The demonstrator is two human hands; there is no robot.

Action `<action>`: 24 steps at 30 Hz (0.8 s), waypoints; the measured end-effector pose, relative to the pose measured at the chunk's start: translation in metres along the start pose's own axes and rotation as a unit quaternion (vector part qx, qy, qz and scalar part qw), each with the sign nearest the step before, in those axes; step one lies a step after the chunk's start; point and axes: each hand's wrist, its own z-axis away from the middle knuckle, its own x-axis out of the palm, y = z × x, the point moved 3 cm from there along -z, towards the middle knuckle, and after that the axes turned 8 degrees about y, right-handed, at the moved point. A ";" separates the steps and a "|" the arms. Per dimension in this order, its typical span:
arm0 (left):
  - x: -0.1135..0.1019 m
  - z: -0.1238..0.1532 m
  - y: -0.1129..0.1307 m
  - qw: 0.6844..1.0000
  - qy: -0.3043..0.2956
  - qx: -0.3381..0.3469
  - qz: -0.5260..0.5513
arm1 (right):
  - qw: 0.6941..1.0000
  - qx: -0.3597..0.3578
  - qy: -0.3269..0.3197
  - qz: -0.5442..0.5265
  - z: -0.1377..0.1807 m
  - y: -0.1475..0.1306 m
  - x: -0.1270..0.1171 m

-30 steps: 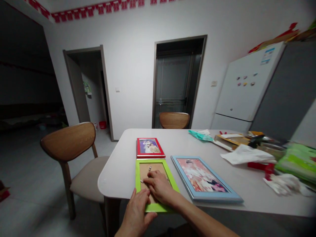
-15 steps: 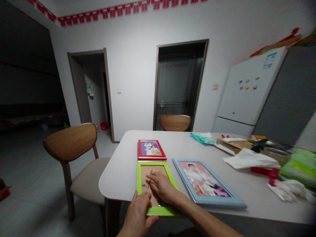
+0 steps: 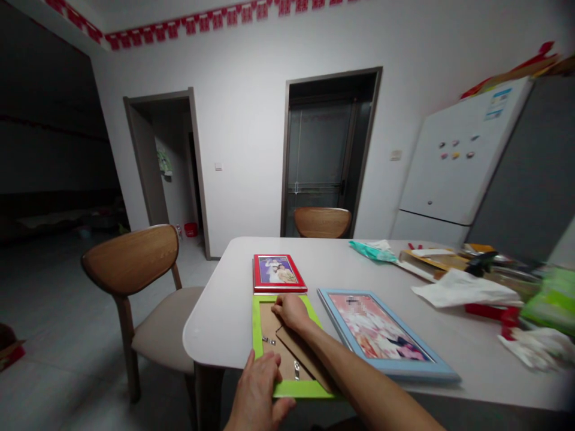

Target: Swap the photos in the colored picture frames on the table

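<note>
The left hand (image 3: 260, 389) presses flat, fingers spread, on the green frame (image 3: 287, 389) at the table's (image 3: 215, 323) six o'clock edge, while the right hand (image 3: 291, 311) seems pinched on its brown backing board (image 3: 287, 353), the red frame (image 3: 278, 273) at twelve o'clock.

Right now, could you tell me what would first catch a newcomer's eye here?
The lime green frame lies face down at the table's near edge. The right hand is at its far end and the left hand on its near corner. Beside it lie a red frame and a blue frame.
</note>
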 end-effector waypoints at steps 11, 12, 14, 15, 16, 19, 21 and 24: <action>-0.005 0.002 0.004 1.000 -0.016 -0.017 0.001 | 0.996 0.078 0.014 -0.032 -0.016 0.010 -0.006; -0.006 0.001 0.006 0.999 -0.026 -0.021 -0.004 | 0.996 0.073 0.016 -0.048 -0.014 0.010 -0.008; -0.005 -0.001 0.010 0.998 -0.049 -0.029 -0.017 | 0.994 0.062 0.010 -0.088 -0.009 0.009 -0.011; -0.004 -0.003 0.014 0.998 -0.058 -0.030 -0.025 | 0.992 0.056 0.004 -0.111 -0.005 0.009 -0.013; -0.001 -0.005 0.018 0.997 -0.066 -0.029 -0.034 | 0.990 0.050 0.000 -0.134 -0.002 0.010 -0.015; 0.012 -0.013 0.031 0.996 -0.080 -0.013 -0.049 | 0.982 0.036 0.003 -0.186 0.013 0.017 -0.030; 0.019 -0.015 0.035 0.995 -0.085 -0.012 -0.041 | 0.978 0.031 0.017 -0.206 0.024 0.026 -0.045; 0.016 -0.014 0.033 0.997 -0.069 -0.021 -0.014 | 0.950 0.091 0.072 -0.289 0.040 0.049 -0.070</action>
